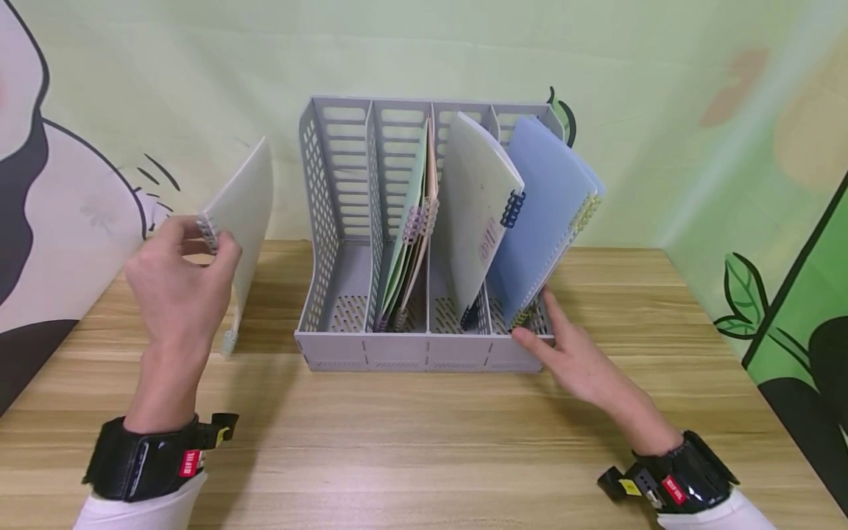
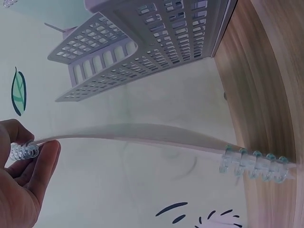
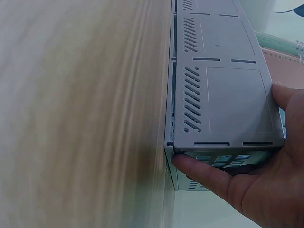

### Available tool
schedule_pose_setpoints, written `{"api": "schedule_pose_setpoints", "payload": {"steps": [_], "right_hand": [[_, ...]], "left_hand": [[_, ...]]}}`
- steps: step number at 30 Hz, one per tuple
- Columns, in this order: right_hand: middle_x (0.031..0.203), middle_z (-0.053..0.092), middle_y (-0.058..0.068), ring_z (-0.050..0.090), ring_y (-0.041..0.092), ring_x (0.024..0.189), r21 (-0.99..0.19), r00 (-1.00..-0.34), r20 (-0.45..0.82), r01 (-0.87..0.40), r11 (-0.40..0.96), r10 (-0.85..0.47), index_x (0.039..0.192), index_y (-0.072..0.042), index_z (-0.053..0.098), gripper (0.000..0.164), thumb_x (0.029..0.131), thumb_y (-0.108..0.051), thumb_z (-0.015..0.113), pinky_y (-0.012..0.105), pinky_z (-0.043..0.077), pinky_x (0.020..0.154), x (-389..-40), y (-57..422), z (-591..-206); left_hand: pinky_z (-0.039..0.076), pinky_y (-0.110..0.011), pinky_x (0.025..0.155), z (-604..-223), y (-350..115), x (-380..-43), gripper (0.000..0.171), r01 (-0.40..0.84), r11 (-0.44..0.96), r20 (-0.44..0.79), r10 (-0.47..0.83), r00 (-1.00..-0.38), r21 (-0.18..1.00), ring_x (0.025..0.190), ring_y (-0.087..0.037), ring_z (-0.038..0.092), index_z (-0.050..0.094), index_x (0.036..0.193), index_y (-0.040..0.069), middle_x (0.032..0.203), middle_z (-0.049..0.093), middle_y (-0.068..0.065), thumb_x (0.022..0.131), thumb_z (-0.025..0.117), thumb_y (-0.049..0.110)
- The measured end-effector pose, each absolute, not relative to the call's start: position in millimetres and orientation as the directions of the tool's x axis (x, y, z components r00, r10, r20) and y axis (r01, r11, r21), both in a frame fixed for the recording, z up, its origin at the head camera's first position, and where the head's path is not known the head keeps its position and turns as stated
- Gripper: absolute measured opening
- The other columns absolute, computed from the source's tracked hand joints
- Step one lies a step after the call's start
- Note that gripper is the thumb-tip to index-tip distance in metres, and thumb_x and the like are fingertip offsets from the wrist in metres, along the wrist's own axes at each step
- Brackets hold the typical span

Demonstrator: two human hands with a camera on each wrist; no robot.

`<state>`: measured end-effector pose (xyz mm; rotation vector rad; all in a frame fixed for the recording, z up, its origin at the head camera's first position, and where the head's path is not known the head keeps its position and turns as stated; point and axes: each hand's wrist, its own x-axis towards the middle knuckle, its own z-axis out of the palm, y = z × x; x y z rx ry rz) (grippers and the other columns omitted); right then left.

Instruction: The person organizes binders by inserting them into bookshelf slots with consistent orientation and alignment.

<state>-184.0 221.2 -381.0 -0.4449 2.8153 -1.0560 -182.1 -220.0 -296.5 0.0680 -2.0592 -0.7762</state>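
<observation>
At the left, my left hand [image 1: 185,272] pinches a white loose-leaf notebook [image 1: 248,206] by the clear rings on its upper spine. The notebook stands upright, and its lower rings [image 2: 256,164] are close to the table; whether they touch it I cannot tell. My right hand [image 1: 583,361] holds the front right corner of a grey file organizer [image 1: 397,352], thumb on the front rim and fingers along the side. In the organizer, green and pink notebooks [image 1: 414,228] lean in the second compartment from the left. Right of them are a whitish notebook [image 1: 473,213] with dark blue rings and a blue notebook [image 1: 536,199] with yellow rings.
The organizer stands on a wood-grain table [image 1: 424,442] in front of a printed cloth backdrop [image 1: 636,110]. The leftmost compartment [image 1: 341,280] lies on the side facing the held notebook. Black camera straps [image 1: 146,456] circle both wrists.
</observation>
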Motion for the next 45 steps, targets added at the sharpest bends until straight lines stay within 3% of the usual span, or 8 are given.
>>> {"api": "schedule_pose_setpoints", "payload": {"steps": [16,23,28,35,37,39,42,45], "right_hand": [[0.158,0.000,0.017,0.022,0.041,0.141,-0.664,-0.951,0.003,-0.233,0.710,-0.309,0.156,-0.003,-0.008,0.091,0.101,-0.054,0.044,0.044,0.020,0.111,-183.7,221.2,-380.5],[0.158,-0.001,0.016,0.021,0.043,0.140,-0.660,-0.949,0.011,-0.243,0.711,-0.314,0.155,-0.002,-0.008,0.089,0.103,-0.050,0.045,0.046,0.020,0.111,-184.1,220.4,-380.0],[0.158,-0.001,0.016,0.021,0.041,0.141,-0.655,-0.952,0.008,-0.237,0.717,-0.307,0.156,-0.003,-0.008,0.088,0.103,-0.049,0.045,0.045,0.019,0.111,-184.5,220.6,-380.8],[0.158,-0.001,0.015,0.021,0.041,0.141,-0.656,-0.952,0.006,-0.234,0.718,-0.305,0.156,-0.004,-0.008,0.088,0.103,-0.049,0.045,0.045,0.019,0.111,-184.9,220.5,-381.2],[0.158,-0.001,0.015,0.021,0.042,0.141,-0.655,-0.952,0.010,-0.237,0.717,-0.306,0.156,-0.003,-0.008,0.088,0.103,-0.049,0.045,0.045,0.020,0.111,-185.5,220.8,-381.7],[0.158,-0.001,0.015,0.021,0.042,0.141,-0.656,-0.952,0.014,-0.239,0.716,-0.306,0.156,-0.003,-0.008,0.087,0.103,-0.048,0.045,0.045,0.020,0.111,-185.7,221.1,-382.0],[0.158,-0.002,0.014,0.021,0.041,0.141,-0.656,-0.952,0.014,-0.239,0.715,-0.306,0.156,-0.004,-0.008,0.087,0.103,-0.048,0.045,0.044,0.020,0.111,-185.1,221.3,-381.5],[0.158,-0.002,0.013,0.020,0.041,0.141,-0.658,-0.952,0.012,-0.238,0.714,-0.307,0.156,-0.004,-0.008,0.087,0.103,-0.048,0.046,0.044,0.019,0.111,-184.9,221.4,-381.3]], "left_hand": [[0.037,0.002,0.060,-295.5,-220.1,-181.7,0.021,0.263,0.791,0.755,-0.343,-0.559,0.553,0.085,-0.032,0.071,0.067,0.103,-0.009,0.102,0.069,-0.014,0.088,0.064,0.005],[0.040,0.000,0.060,-293.9,-217.0,-182.9,0.015,0.257,0.780,0.765,-0.392,-0.511,0.571,0.079,-0.034,0.070,0.067,0.096,-0.010,0.093,0.070,-0.012,0.086,0.064,0.001],[0.039,0.001,0.062,-290.7,-215.4,-180.1,0.016,0.242,0.781,0.758,-0.398,-0.517,0.575,0.080,-0.035,0.070,0.067,0.098,-0.010,0.094,0.070,-0.013,0.087,0.062,0.001],[0.041,-0.001,0.062,-294.2,-220.1,-183.0,0.016,0.230,0.779,0.753,-0.413,-0.512,0.583,0.080,-0.028,0.071,0.068,0.097,-0.007,0.093,0.071,-0.009,0.087,0.063,0.005],[0.042,-0.002,0.062,-295.1,-222.0,-183.1,0.017,0.236,0.784,0.761,-0.405,-0.507,0.574,0.080,-0.022,0.071,0.068,0.097,-0.007,0.093,0.071,-0.008,0.088,0.063,0.007],[0.043,-0.003,0.063,-295.5,-223.4,-183.0,0.018,0.246,0.781,0.764,-0.404,-0.503,0.575,0.079,-0.005,0.069,0.068,0.097,-0.006,0.093,0.071,-0.007,0.088,0.062,0.008],[0.045,-0.005,0.065,-295.5,-225.1,-182.7,0.019,0.251,0.778,0.767,-0.406,-0.497,0.575,0.076,0.018,0.056,0.068,0.096,-0.006,0.093,0.071,-0.007,0.088,0.062,0.009],[0.046,-0.006,0.067,-295.1,-226.0,-182.8,0.020,0.249,0.766,0.759,-0.427,-0.492,0.592,0.073,0.026,0.047,0.068,0.096,-0.006,0.092,0.071,-0.006,0.087,0.062,0.010]]}}
